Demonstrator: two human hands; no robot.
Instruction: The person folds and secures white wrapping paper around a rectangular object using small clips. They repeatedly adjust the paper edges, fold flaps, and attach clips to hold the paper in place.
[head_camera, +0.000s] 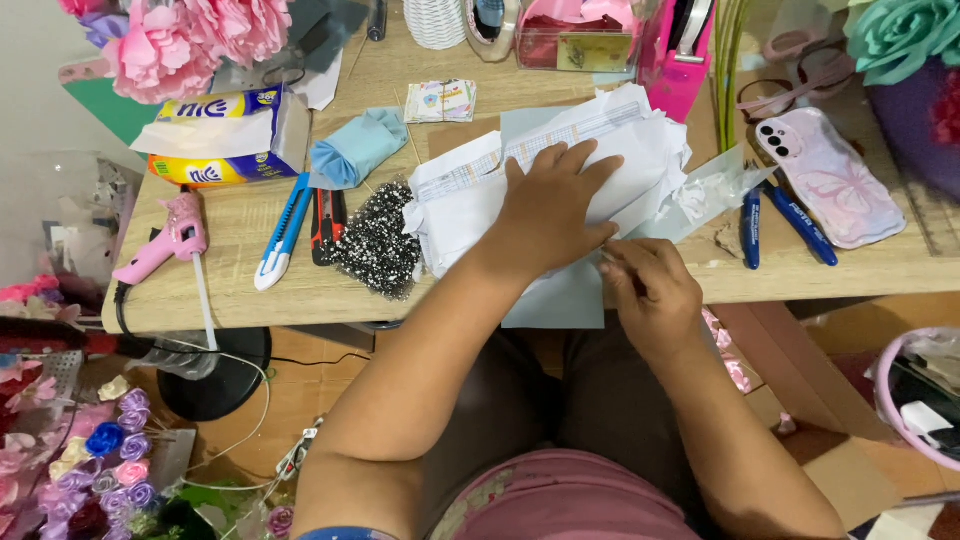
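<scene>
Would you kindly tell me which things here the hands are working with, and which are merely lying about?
In hand:
left hand pressing the white paper
right hand at the pale blue sheet

Lying about:
pink glue gun
blue cutter
phone
two blue pens
tissue box

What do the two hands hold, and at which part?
The left hand presses flat on the middle of the white paper. The right hand pinches something at the paper's lower edge; what exactly cannot be told.

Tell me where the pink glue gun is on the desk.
In the head view the pink glue gun lies at the desk's left end, below the tissue box and left of the blue utility knife.
</scene>
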